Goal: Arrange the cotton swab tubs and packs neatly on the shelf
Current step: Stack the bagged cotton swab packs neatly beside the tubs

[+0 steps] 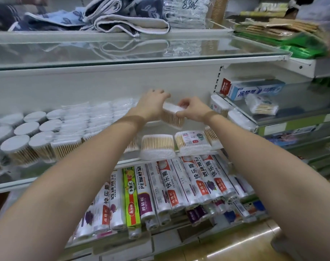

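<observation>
Above the glass shelf [134,161], both my hands clamped on one cotton swab pack [173,117], left hand [151,106] half hiding it, right hand [193,110] pinching its end, round tubs [26,129] blurred at left, white back panel [85,87] behind.

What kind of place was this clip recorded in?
Most likely a small shop's household goods aisle. Tiered glass shelves carry many identical cotton swab tubs, a row of packaged plastic wrap rolls sits below, and boxed toothpaste lies on the neighbouring shelf.
</observation>
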`<state>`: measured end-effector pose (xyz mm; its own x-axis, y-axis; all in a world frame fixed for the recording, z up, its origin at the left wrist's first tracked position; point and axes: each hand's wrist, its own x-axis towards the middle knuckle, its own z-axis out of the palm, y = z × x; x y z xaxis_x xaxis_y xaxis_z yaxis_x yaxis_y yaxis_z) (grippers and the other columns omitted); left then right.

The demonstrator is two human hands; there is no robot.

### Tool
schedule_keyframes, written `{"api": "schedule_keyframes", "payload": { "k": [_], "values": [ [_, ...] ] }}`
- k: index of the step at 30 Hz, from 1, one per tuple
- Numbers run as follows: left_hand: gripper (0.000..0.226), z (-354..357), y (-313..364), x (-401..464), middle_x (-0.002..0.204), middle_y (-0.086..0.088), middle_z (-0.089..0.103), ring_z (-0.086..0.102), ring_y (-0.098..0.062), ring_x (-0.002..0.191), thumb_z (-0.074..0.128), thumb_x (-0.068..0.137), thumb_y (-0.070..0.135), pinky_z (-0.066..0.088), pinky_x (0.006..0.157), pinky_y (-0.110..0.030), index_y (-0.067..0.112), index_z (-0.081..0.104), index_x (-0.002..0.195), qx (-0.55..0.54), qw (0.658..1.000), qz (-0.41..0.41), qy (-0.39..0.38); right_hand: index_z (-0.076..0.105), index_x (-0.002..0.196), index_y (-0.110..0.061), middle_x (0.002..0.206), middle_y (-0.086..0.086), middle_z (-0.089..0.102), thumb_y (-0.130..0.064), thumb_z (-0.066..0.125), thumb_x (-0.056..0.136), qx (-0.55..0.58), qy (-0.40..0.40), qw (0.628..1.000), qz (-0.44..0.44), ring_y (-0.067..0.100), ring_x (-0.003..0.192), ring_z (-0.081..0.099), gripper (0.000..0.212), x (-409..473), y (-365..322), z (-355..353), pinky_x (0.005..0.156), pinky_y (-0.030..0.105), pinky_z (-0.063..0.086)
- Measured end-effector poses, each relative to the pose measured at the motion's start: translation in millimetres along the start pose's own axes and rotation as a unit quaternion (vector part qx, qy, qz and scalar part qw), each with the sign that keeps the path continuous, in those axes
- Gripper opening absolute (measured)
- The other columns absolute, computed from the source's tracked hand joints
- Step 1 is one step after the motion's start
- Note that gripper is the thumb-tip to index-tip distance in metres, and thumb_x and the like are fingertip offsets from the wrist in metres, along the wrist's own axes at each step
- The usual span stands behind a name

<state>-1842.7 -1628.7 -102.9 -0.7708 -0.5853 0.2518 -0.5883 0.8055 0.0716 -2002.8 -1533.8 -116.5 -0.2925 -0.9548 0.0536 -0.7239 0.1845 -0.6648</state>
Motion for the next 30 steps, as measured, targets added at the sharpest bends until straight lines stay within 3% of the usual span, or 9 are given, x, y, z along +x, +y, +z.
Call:
{"api": "schedule_keyframes", "payload": {
  "k": [4,7,10,13,16,19,24,27,30],
  "values": [
    [0.04,2.5,-7.9,7.5,0.116,-0.002,0.065,0.057,-0.027,0.108,0.078,0.081,0.023,0.046,0.086,-0.036,0.024,0.065,0.119,-0.021,0.998,0.013,-0.05,0.064,0.122,-0.011,0.109,0.003,0.065,-0.021,0.07,0.085,-0.029,-0.008,0.999,-0.018,0.019,0.1,0.063,0.038,-4.7,0.8,-11.0,0.075,0.02,0.047],
    [0.03,2.4,-7.7,10.4,0.106,-0.004,0.067,0.062,-0.028,0.099,0.08,0.079,0.018,0.051,0.084,-0.038,0.02,0.067,0.106,-0.063,0.997,0.001,-0.044,0.063,0.123,-0.012,0.113,0.004,0.064,-0.019,0.069,0.085,-0.037,0.0,0.999,-0.025,0.019,0.103,0.061,0.039,-3.1,1.6,-12.7,0.081,0.022,0.049],
    [0.033,2.1,-7.8,14.6,0.111,-0.008,0.065,0.06,-0.031,0.104,0.078,0.081,0.016,0.05,0.089,-0.044,0.017,0.066,0.112,-0.059,0.998,0.005,-0.003,0.063,0.117,-0.013,0.11,0.004,0.064,-0.022,0.07,0.082,-0.046,0.056,0.997,-0.031,0.02,0.099,0.062,0.037,3.4,0.0,-9.9,0.091,0.037,0.054],
    [0.052,-2.3,-11.0,16.8,0.118,-0.007,0.055,0.053,-0.029,0.109,0.082,0.075,0.02,0.047,0.091,-0.044,0.017,0.059,0.122,-0.05,0.999,-0.009,0.019,0.064,0.109,-0.012,0.106,0.005,0.064,-0.023,0.071,0.079,-0.066,0.101,0.992,-0.03,0.022,0.097,0.061,0.033,8.4,-3.1,-11.5,0.087,0.038,0.054],
    [0.056,-10.6,-16.8,14.7,0.109,-0.003,0.047,0.049,-0.025,0.099,0.087,0.069,0.02,0.043,0.081,-0.036,0.016,0.055,0.116,-0.065,0.998,-0.023,-0.016,0.064,0.105,-0.015,0.102,0.003,0.065,-0.021,0.069,0.078,-0.06,0.079,0.995,-0.016,0.02,0.095,0.062,0.027,10.6,-3.2,-13.8,0.082,0.034,0.055],
    [0.051,-17.0,-19.5,11.1,0.097,-0.002,0.057,0.054,-0.022,0.087,0.088,0.069,0.02,0.038,0.069,-0.03,0.015,0.059,0.111,-0.09,0.994,-0.009,-0.069,0.065,0.1,-0.012,0.098,0.005,0.067,-0.017,0.067,0.08,-0.037,0.032,0.999,-0.018,0.02,0.088,0.064,0.02,11.7,-4.2,-10.6,0.076,0.034,0.056],
    [0.044,-34.3,-23.6,5.4,0.095,-0.001,0.062,0.058,-0.021,0.085,0.088,0.07,0.018,0.048,0.072,-0.033,0.014,0.065,0.106,-0.102,0.985,-0.016,-0.136,0.064,0.095,0.003,0.082,0.012,0.063,-0.003,0.062,0.082,0.044,-0.028,0.998,-0.022,0.022,0.074,0.062,0.015,12.7,-11.3,-0.4,0.065,0.036,0.055],
    [0.043,-35.1,-29.8,1.6,0.097,-0.002,0.062,0.056,-0.019,0.082,0.088,0.072,0.022,0.047,0.067,-0.032,0.015,0.064,0.107,-0.101,0.986,-0.029,-0.131,0.064,0.09,-0.006,0.083,0.008,0.065,-0.008,0.06,0.084,0.027,-0.016,0.999,-0.027,0.024,0.077,0.065,0.008,18.6,-14.5,8.3,0.067,0.039,0.057],
    [0.043,-28.4,-31.9,0.1,0.1,-0.005,0.063,0.057,-0.021,0.084,0.084,0.076,0.027,0.048,0.071,-0.033,0.013,0.064,0.112,-0.098,0.99,-0.04,-0.093,0.066,0.091,-0.011,0.091,0.008,0.068,-0.014,0.06,0.081,-0.029,0.044,0.998,-0.028,0.025,0.087,0.065,0.012,23.6,-15.1,12.0,0.076,0.041,0.057]
  ]
}}
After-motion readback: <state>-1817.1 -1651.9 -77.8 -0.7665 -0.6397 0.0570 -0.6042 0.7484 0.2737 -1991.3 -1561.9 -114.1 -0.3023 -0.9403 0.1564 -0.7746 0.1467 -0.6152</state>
